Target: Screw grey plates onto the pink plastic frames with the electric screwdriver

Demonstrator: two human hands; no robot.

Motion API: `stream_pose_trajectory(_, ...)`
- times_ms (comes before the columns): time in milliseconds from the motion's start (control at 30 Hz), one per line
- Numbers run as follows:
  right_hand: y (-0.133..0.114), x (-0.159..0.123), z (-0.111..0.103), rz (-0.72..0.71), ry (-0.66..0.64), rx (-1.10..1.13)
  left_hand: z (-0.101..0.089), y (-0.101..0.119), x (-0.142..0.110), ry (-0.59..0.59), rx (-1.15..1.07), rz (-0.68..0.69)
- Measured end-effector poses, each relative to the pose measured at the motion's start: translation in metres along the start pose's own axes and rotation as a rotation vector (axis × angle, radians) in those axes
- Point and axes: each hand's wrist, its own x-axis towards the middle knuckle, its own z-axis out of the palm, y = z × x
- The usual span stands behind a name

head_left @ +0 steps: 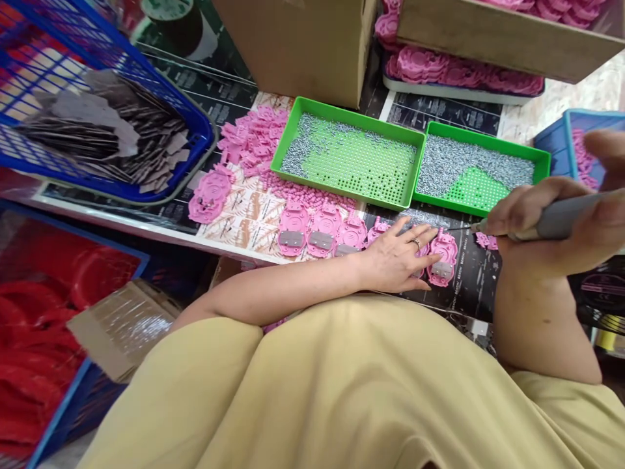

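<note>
You have the work at the right-hand end of the row: a pink moulded plastic housing with a grey rectangular plate (443,246) lies flat on the dark printed table covering (471,277). Its long axis runs away from your body, towards the shallow green plastic tray of small silvery pieces (545,170).

Your left hand (396,259) is the nearer; it lies spread and palm down over the row, with fingertips at the housing's left edge. Whether they press on it cannot be told.

Your right hand (534,195) stands well to the right, closed round a grey cylindrical hand tool with a thin dark shaft (566,216). The shaft points left, crosswise to the housing's long axis, its tip near the housing's far end. Contact cannot be confirmed. In my judgement, alignment turns on that crosswise angle.
</note>
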Motion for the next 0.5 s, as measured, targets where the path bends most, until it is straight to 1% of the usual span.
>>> stream_pose_trajectory(67,0.007,-0.011,-0.011,-0.082,0.024,0.028,0.004,0.003,0.006,-0.024,0.008,0.008)
stream_pose_trajectory(167,0.019,-0.019,-0.017,-0.135,0.017,0.045,0.011,0.006,0.015,-0.055,0.027,-0.005)
stream_pose_trajectory(267,0.024,-0.022,-0.017,-0.132,0.032,0.052,0.016,0.007,0.022,-0.084,0.033,-0.022)
stream_pose_trajectory(367,0.023,-0.023,-0.016,-0.106,0.033,0.050,0.016,0.007,0.026,-0.127,0.028,-0.037)
stream_pose_trajectory(500,0.027,-0.022,-0.013,-0.066,-0.027,0.080,0.012,0.006,0.029,-0.176,0.035,-0.037)
